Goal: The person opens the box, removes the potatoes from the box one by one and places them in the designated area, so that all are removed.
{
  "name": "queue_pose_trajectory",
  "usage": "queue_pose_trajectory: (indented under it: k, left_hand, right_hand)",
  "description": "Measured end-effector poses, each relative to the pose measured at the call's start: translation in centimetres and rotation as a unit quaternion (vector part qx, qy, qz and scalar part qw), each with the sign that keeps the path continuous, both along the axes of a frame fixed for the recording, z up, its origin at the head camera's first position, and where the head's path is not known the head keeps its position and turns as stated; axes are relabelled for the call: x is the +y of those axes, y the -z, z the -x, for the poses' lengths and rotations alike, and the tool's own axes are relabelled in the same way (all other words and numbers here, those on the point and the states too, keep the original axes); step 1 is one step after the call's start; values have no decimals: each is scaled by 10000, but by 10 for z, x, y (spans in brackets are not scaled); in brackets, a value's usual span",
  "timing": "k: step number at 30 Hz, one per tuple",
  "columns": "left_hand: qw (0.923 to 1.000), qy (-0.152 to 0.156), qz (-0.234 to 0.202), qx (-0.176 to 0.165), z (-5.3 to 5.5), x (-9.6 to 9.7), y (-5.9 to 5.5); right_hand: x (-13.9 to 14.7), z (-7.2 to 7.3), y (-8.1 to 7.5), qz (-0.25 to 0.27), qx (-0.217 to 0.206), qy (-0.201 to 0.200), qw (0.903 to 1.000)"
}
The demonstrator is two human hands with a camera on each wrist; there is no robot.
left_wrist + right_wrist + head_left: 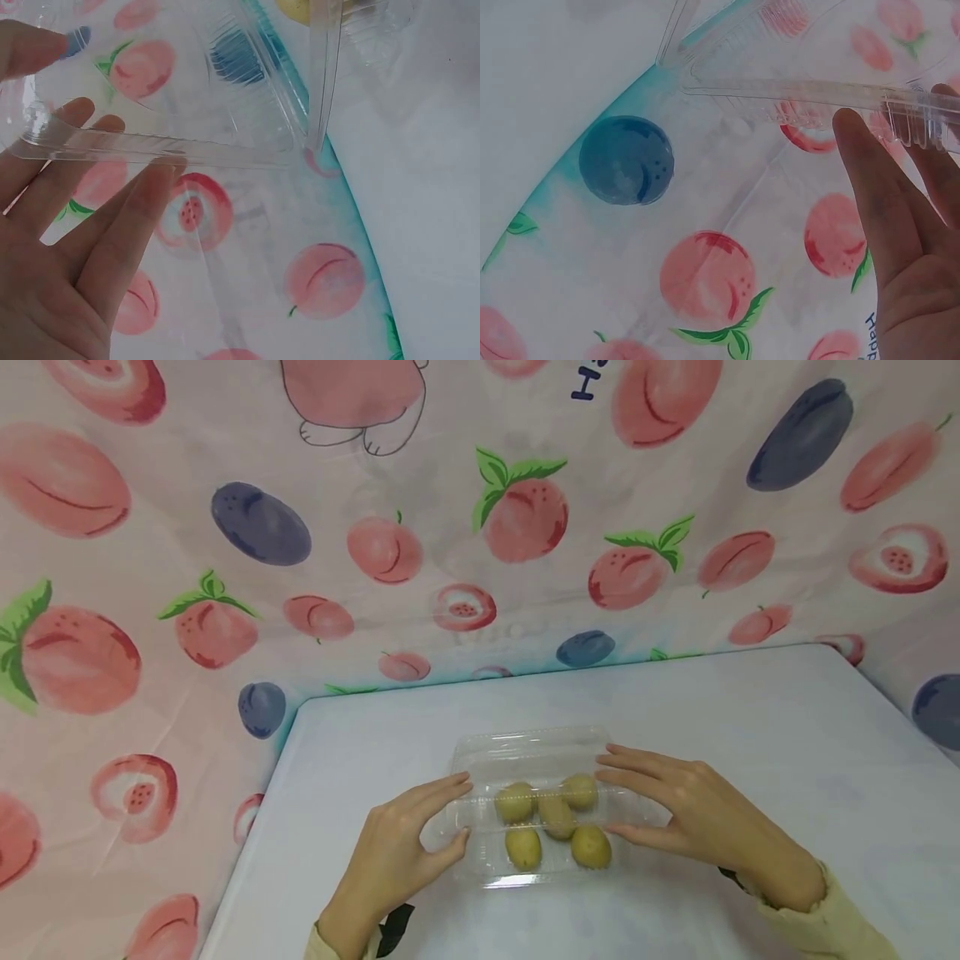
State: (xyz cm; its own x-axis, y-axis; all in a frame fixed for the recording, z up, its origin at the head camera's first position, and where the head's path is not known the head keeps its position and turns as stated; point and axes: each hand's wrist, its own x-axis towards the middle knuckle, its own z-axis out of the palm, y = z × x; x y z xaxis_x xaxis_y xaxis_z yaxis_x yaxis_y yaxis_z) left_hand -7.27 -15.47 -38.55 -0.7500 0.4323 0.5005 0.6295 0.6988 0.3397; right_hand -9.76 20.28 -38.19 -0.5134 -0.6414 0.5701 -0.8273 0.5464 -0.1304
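Note:
A clear plastic clamshell box (513, 882) sits on the white table, its hinged lid (480, 829) tilted partway up. Inside lie several yellowish, rounded pieces of produce (523, 847), seen through the plastic. My left hand (405, 839) holds the lid's left side, thumb toward the near edge and fingers farther back. On the opposite side, my right hand (690, 802) holds the lid in the same spread way. In the left wrist view, fingers (142, 195) lie against the lid's side wall. The right wrist view shows a fingertip (849, 124) right at the lid's rim.
The white tabletop (720, 718) extends around the box on all sides. A pink cloth (450, 460) printed with peaches and blue fruit hangs behind the table and along its sides.

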Motion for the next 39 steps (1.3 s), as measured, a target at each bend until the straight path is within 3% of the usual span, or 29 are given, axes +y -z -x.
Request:
queue_pose_trajectory:
  k: [10, 18, 29, 39]
  left_hand:
    - [9994, -45, -327, -139, 6, -3, 2]
    - [9974, 52, -684, -219, 12, -2, 2]
    - [9898, 177, -1331, -483, 22, -3, 6]
    - [9821, 137, -1831, -429, 31, -4, 13]
  right_hand:
    - [4, 0, -3, 80, -162, 249, 9995]
    - [9, 5, 1, 480, -245, 32, 9985]
    - [10, 6, 2, 758, -1472, 298, 9857]
    - [13, 14, 9, 1178, -1743, 175, 9775]
